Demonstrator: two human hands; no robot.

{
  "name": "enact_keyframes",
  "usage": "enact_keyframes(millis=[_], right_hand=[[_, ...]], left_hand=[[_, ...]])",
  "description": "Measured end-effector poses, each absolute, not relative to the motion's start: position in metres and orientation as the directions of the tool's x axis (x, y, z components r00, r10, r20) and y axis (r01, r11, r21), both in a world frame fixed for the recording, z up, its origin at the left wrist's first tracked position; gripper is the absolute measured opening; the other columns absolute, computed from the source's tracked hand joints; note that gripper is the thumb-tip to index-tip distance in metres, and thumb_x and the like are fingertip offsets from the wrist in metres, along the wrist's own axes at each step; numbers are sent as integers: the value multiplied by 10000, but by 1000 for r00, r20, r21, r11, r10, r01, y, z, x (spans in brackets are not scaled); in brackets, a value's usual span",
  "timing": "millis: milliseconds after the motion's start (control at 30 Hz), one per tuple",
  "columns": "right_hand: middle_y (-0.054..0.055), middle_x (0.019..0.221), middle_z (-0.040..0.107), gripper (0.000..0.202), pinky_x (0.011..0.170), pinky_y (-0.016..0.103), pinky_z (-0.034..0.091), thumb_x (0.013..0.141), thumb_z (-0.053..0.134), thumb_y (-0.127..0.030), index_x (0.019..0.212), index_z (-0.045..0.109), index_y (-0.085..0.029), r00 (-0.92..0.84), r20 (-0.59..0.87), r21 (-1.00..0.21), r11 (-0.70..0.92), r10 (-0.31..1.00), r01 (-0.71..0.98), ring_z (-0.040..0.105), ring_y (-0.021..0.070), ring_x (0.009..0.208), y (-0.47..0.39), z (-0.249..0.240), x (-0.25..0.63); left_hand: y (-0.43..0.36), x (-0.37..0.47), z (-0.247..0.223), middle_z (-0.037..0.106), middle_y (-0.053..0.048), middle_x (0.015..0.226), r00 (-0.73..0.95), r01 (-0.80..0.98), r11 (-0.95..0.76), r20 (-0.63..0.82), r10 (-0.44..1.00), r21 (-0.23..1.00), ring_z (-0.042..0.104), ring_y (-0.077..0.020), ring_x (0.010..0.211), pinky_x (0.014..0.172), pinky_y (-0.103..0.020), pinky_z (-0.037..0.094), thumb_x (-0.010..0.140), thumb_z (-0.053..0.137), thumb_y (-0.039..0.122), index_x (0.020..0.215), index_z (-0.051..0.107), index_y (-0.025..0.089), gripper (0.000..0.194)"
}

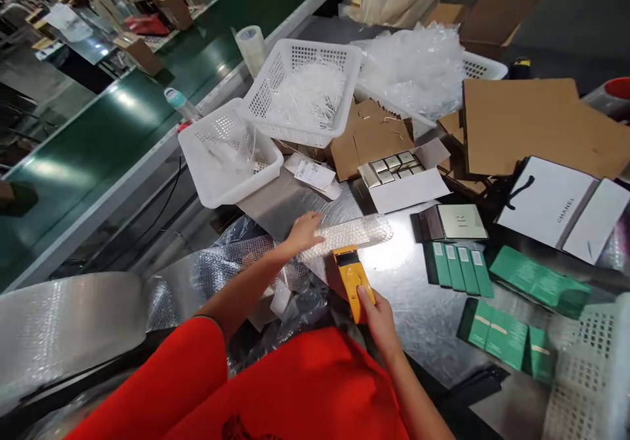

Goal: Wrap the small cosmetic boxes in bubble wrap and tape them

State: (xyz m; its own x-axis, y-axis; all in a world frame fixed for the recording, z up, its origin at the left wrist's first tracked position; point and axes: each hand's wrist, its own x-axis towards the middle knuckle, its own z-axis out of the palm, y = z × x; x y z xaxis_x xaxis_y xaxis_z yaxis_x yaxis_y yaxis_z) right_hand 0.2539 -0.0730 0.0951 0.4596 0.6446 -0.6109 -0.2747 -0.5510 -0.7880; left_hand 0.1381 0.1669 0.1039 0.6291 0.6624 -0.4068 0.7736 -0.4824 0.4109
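A long, narrow package in bubble wrap [355, 231] lies flat on the metal table. At its left end my left hand [304, 233] grips it, thumb on the near side and fingers on the far side. My right hand [380, 315] is closed around a yellow handheld scanner [352, 276], thumb on top. The scanner's end with a dark window points at the package, just in front of it; whether the two touch I cannot tell. Further right lie green boxes [457, 269] with white labels and a pale gold box [461, 221].
White baskets [209, 194] stand at the back left, one full of white strings. An open white carton [411, 194] holds small metallic boxes. A white paper bag [546, 204] and cardboard [516, 125] lie right. A bubble wrap roll [73, 328] is at left, beside a green conveyor [118, 109].
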Motion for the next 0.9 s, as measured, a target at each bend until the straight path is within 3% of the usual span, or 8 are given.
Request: enact_keyframes(millis=[133, 233, 367, 633, 767, 833, 900], right_hand=[[52, 669, 656, 644, 535, 299, 465, 666, 629, -787, 789, 692, -158, 437, -623, -781, -545, 649, -305, 557, 192, 601, -72, 90, 249], [66, 738, 691, 651, 580, 302, 486, 668, 638, -777, 830, 713, -151, 440, -609, -792, -527, 659, -308, 587, 204, 665, -86, 87, 245], [63, 730, 692, 629, 576, 303, 476, 680, 643, -756, 837, 729, -153, 409, -637, -771, -552, 653, -319, 590, 208, 664, -118, 83, 243], [56, 553, 632, 544, 497, 295, 375, 707, 583, -724, 616, 680, -196, 495, -651, -709, -694, 575, -126, 558, 197, 526, -93, 83, 258], [82, 587, 662, 478, 521, 285, 391, 830, 556, -615, 645, 681, -193, 486, -712, -570, -822, 506, 21, 612, 203, 560, -59, 91, 268], [94, 653, 695, 473, 558, 271, 422, 883, 526, -588, 730, 706, -178, 459, -754, -489, -868, 469, 84, 655, 204, 622, -49, 96, 271], [107, 724, 721, 470, 583, 256, 437, 915, 503, -565, 800, 718, -163, 438, -783, -435, -892, 441, 121, 681, 202, 676, -41, 101, 275]], left_hand=[[127, 145, 97, 264, -160, 1635, 766, 640, -703, -341, 546, 311, 278, -349, 1476, 1185, -552, 256, 699, 730, 189, 1598, 120, 202, 1087], [116, 154, 90, 285, -174, 1624, 724, 676, -711, -352, 593, 191, 317, -339, 1449, 1133, -548, 309, 721, 651, 98, 1603, 27, 191, 1085], [120, 158, 88, 290, -177, 1621, 699, 695, -697, -393, 598, 175, 351, -350, 1423, 1070, -517, 363, 740, 669, 108, 1601, -33, 238, 1119], [123, 159, 102, 291, -203, 1609, 664, 719, -672, -462, 588, 178, 349, -377, 1419, 1077, -532, 358, 672, 776, 152, 1597, 60, 206, 1171], [125, 172, 114, 354, -216, 1566, 633, 755, -616, -493, 596, 224, 394, -418, 1370, 1090, -562, 336, 771, 738, 454, 1568, 191, 156, 1011], [125, 182, 115, 429, -213, 1507, 603, 776, -605, -491, 628, 178, 429, -426, 1339, 1118, -584, 291, 762, 723, 576, 1538, 267, 157, 993], [127, 192, 113, 492, -204, 1443, 589, 778, -619, -474, 655, 111, 456, -411, 1318, 1133, -581, 276, 727, 755, 597, 1503, 327, 159, 988]])
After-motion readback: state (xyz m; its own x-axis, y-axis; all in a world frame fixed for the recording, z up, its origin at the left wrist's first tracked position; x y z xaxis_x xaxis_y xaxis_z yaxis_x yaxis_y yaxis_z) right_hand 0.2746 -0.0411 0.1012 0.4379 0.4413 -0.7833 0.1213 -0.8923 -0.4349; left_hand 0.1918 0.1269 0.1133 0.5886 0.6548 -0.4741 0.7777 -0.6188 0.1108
